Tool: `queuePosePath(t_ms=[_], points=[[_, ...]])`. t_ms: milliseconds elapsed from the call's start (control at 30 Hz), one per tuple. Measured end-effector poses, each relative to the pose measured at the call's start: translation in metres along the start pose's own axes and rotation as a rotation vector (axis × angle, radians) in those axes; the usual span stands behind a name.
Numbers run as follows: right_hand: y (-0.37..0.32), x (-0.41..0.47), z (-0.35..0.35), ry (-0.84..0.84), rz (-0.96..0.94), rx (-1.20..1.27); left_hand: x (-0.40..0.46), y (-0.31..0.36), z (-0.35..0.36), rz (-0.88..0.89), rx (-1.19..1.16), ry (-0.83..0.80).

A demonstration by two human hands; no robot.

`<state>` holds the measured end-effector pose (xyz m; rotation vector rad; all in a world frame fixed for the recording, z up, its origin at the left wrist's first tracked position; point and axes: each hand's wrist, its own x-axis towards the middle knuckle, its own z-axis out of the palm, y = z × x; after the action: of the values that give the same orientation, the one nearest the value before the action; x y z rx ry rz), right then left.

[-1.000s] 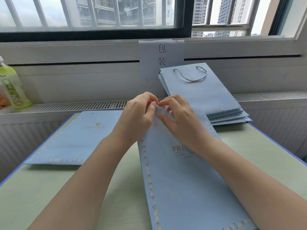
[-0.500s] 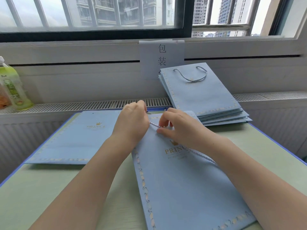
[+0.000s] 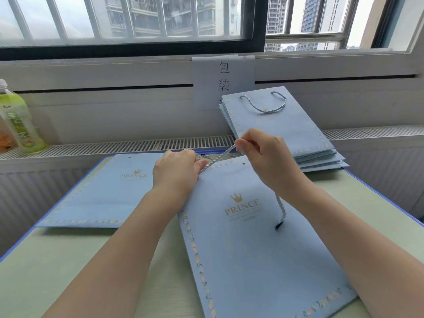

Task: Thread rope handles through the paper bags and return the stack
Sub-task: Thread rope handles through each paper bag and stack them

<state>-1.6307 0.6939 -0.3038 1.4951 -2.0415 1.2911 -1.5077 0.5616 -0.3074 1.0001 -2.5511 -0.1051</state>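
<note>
Rope (image 3: 220,157) pinched taut between right hand (image 3: 263,157) and left hand (image 3: 179,173); bag (image 3: 252,249) beneath both.

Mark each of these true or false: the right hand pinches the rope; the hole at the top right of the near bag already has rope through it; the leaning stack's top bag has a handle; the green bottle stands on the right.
1. The right hand pinches the rope. True.
2. The top-right hole of the near bag already has rope through it. False: that hole is empty; the rope's loose end lies on the bag's face.
3. The top bag of the leaning stack has a handle. True.
4. The green bottle stands on the right. False: it stands at the far left, on the ledge.
</note>
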Motion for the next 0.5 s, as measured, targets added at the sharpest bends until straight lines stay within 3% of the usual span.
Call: queuePosePath(t_ms=[167,267,333,400,500], points=[[0.007,0.007,-0.016,0.188,-0.072,-0.113,-0.001,0.003,-0.010,-0.117,0.174,-0.002],[0.009,0.008,-0.027,0.212,-0.188,-0.348,-0.004,0.001,-0.010,-0.166,0.332,-0.099],[0.008,0.007,-0.031,0.185,-0.190,-0.346,-0.005,0.000,-0.008,-0.170,0.358,-0.142],[0.007,0.007,-0.030,0.167,-0.212,-0.290,-0.003,0.002,-0.007,-0.110,0.195,-0.106],[0.003,0.005,-0.022,0.116,-0.220,-0.231,0.000,0.012,-0.005,0.165,-0.479,-0.049]])
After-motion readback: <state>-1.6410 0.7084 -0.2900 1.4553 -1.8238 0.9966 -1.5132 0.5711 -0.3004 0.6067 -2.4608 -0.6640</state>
